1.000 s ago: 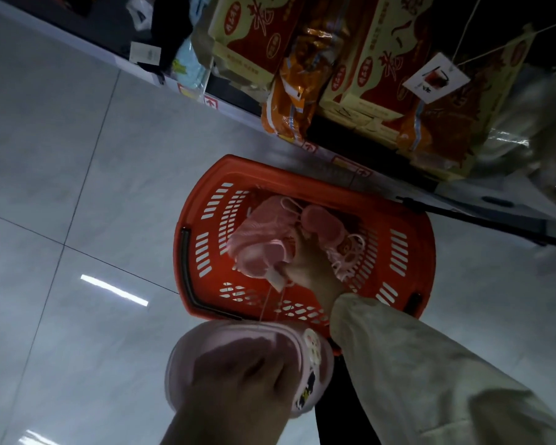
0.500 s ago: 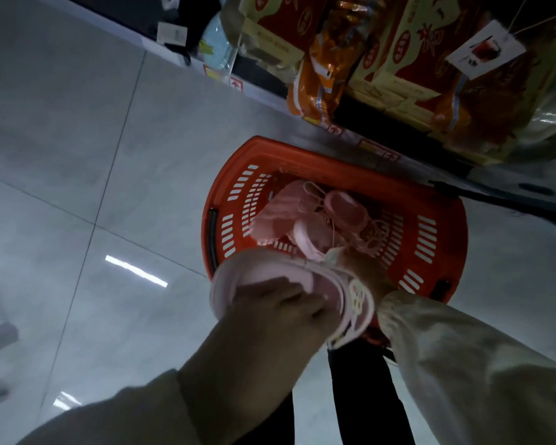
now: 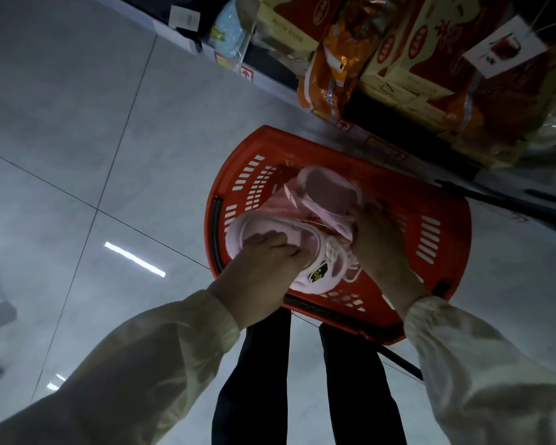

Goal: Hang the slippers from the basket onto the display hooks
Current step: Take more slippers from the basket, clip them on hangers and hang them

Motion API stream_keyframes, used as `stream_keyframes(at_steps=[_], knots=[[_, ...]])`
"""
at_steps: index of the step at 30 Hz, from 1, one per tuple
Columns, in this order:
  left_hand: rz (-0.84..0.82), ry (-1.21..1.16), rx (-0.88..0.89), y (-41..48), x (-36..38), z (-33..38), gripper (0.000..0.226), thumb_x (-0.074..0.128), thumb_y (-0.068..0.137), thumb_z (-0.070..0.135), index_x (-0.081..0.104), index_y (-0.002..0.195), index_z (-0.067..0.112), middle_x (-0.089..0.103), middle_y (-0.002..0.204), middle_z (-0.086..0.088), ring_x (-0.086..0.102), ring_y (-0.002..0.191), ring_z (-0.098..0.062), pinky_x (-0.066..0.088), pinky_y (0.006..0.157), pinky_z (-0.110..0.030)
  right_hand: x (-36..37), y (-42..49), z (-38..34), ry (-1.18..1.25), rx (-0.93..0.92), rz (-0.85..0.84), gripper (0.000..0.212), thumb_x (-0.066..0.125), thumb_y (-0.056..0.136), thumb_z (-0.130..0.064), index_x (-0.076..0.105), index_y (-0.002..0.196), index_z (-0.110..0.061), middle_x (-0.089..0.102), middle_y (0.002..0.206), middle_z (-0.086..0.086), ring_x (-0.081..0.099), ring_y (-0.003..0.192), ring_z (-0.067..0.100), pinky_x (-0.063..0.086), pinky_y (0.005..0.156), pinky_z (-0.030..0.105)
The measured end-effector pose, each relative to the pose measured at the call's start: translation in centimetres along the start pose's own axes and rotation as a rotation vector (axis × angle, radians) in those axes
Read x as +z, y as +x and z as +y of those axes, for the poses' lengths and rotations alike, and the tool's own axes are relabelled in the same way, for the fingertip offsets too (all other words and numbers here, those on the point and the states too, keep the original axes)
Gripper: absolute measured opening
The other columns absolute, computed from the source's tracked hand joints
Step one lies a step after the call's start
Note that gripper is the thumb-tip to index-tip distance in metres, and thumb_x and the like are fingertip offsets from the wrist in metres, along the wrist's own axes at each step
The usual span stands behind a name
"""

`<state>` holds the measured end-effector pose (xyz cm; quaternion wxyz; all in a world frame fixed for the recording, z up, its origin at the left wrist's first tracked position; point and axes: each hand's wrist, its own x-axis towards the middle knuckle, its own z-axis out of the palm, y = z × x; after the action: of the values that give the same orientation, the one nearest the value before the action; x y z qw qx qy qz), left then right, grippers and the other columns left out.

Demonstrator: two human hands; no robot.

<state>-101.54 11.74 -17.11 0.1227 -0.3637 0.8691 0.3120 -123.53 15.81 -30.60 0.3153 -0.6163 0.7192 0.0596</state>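
Over the red basket [image 3: 398, 200], a pale pink slipper [image 3: 302, 232] is gripped by the left hand [image 3: 264, 268], its long axis running from lower right to upper left, opening upward. A second slipper [image 3: 331, 191] is clasped by the right hand [image 3: 379, 236]; half a second ago it lay lower in the basket. The remaining pink contents are hidden beneath both.
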Motion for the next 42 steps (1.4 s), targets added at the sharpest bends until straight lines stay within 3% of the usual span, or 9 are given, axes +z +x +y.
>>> stream_keyframes(at_steps=[6, 12, 16, 20, 25, 30, 34, 38, 42], knots=[[-0.018, 0.006, -0.017, 0.1, 2.1, -0.2, 0.045, 0.093, 0.061, 0.022, 0.076, 0.101, 0.014, 0.073, 0.091, -0.007, 0.068, 0.087, -0.030, 0.058, 0.084, -0.050, -1.7, -0.7, -1.6, 0.000, -0.150, 0.019, 0.049, 0.064, 0.078, -0.008, 0.060, 0.126, -0.014, 0.062, 0.117, 0.018, 0.060, 0.103, 0.042, 0.052, 0.081, 0.051], [-0.104, 0.108, -0.159, 0.4, 4.1, 1.7, 0.049, 0.086, 0.069, 0.015, 0.072, 0.116, 0.021, 0.040, 0.151, -0.016, 0.056, 0.119, -0.041, 0.056, 0.092, -0.052, -2.5, -3.0, -4.4, 0.019, -0.265, 0.058, 0.048, 0.053, 0.071, -0.024, 0.068, 0.116, -0.017, 0.066, 0.095, 0.013, 0.064, 0.078, 0.034, 0.049, 0.065, 0.036], [-0.119, 0.022, -0.222, 0.8, 4.5, 2.7, 0.051, 0.087, 0.066, 0.019, 0.072, 0.115, 0.018, 0.039, 0.152, -0.022, 0.062, 0.107, -0.040, 0.059, 0.083, -0.051, -2.5, -3.6, -5.1, 0.112, -0.325, 0.064, 0.056, 0.040, 0.068, -0.028, 0.067, 0.115, -0.013, 0.066, 0.103, 0.017, 0.063, 0.084, 0.037, 0.053, 0.069, 0.040], [-0.176, -0.125, -0.253, 0.3, 5.1, 2.6, 0.032, 0.083, 0.074, 0.019, 0.074, 0.105, 0.024, 0.039, 0.155, -0.016, 0.069, 0.098, -0.033, 0.055, 0.096, -0.046, -2.3, -4.1, -5.4, 0.211, -0.350, -0.019, 0.053, 0.070, 0.063, -0.011, 0.065, 0.115, -0.009, 0.061, 0.111, 0.022, 0.059, 0.096, 0.042, 0.051, 0.082, 0.044], [-0.252, -0.176, -0.278, 0.3, 6.2, 1.8, 0.025, 0.073, 0.085, 0.022, 0.071, 0.109, 0.024, 0.044, 0.151, -0.012, 0.065, 0.107, -0.027, 0.042, 0.110, -0.041, -1.1, -4.9, -4.5, 0.428, -0.384, -0.153, 0.052, 0.058, 0.078, -0.010, 0.055, 0.130, -0.016, 0.058, 0.116, 0.009, 0.053, 0.101, 0.025, 0.041, 0.085, 0.027], [-0.336, -0.111, -0.375, 1.5, 7.2, -1.2, 0.030, 0.072, 0.087, 0.033, 0.065, 0.115, 0.025, 0.046, 0.147, -0.013, 0.062, 0.115, -0.031, 0.031, 0.117, -0.039, -0.2, -5.1, -3.3, 0.729, -0.138, -0.137, 0.036, 0.050, 0.091, -0.025, 0.046, 0.126, -0.018, 0.059, 0.118, -0.001, 0.057, 0.104, 0.013, 0.042, 0.083, 0.021], [-0.360, -0.121, -0.424, 2.3, 7.5, -2.4, 0.028, 0.075, 0.085, 0.032, 0.067, 0.111, 0.025, 0.038, 0.154, -0.016, 0.064, 0.113, -0.032, 0.034, 0.116, -0.034, 3.5, -3.0, 1.1, 0.575, 0.309, -0.240, 0.040, 0.059, 0.084, 0.002, 0.058, 0.122, -0.010, 0.064, 0.111, 0.005, 0.059, 0.111, 0.024, 0.033, 0.081, 0.016], [-0.377, -0.134, -0.432, 2.6, 8.2, -2.5, 0.026, 0.076, 0.084, 0.033, 0.066, 0.107, 0.025, 0.047, 0.147, -0.017, 0.066, 0.108, -0.028, 0.037, 0.113, -0.033, 7.4, -2.2, 4.7, 0.601, 0.630, -0.505, 0.029, 0.071, 0.086, -0.014, 0.068, 0.115, -0.012, 0.068, 0.121, 0.012, 0.063, 0.112, 0.029, 0.049, 0.091, 0.032], [-0.394, -0.133, -0.421, 3.2, 8.5, -2.8, 0.020, 0.076, 0.084, 0.032, 0.065, 0.100, 0.025, 0.030, 0.156, -0.016, 0.068, 0.100, -0.029, 0.045, 0.101, -0.032, 10.5, -2.4, 4.4, 0.828, 0.819, -0.576, 0.022, 0.055, 0.097, -0.020, 0.067, 0.113, -0.012, 0.068, 0.114, 0.013, 0.065, 0.098, 0.028, 0.053, 0.093, 0.043]])
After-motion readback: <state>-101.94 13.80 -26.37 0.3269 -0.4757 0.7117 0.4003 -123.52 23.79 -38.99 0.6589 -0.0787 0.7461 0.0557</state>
